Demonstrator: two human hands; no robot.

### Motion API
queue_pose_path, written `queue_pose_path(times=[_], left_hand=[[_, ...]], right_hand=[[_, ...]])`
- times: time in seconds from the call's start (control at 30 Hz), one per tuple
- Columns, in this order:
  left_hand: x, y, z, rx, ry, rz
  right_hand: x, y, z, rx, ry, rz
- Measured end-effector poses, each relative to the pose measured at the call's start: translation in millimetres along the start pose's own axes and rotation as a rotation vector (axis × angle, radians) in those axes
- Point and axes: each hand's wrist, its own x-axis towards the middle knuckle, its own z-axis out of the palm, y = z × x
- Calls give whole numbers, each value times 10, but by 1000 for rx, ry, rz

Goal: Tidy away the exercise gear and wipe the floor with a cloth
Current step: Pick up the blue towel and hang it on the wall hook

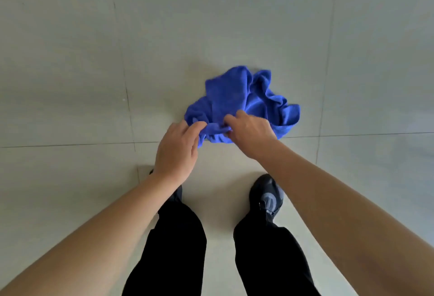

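A crumpled blue cloth (244, 100) lies bunched on the pale tiled floor (94, 60) in front of me. My left hand (178, 147) pinches the cloth's near left edge between thumb and fingers. Just to its right, my right hand (250, 131) grips the near edge with curled fingers. Both hands are close together at the cloth's front. No exercise gear is in view.
My two legs in black trousers and dark shoes (266, 195) stand just behind the cloth. Dark grout lines cross the floor on both sides. Bare tiles stretch out beyond the cloth and to either side.
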Motion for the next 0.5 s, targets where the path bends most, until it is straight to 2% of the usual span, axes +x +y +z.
queue_pose_path(times=[0.17,0.27,0.4,0.5], left_hand=[[185,642,-1298,-52,36,-62],[298,1134,-2154,9,49,15],[299,2075,-3425,67,140,109],[149,2901,-4375,-14,178,111]], right_hand=[[-807,20,-1185,77,157,64],[-1399,127,-2066,130,197,63],[-2456,218,-3398,339,237,130],[-3374,195,-4250,484,327,192]])
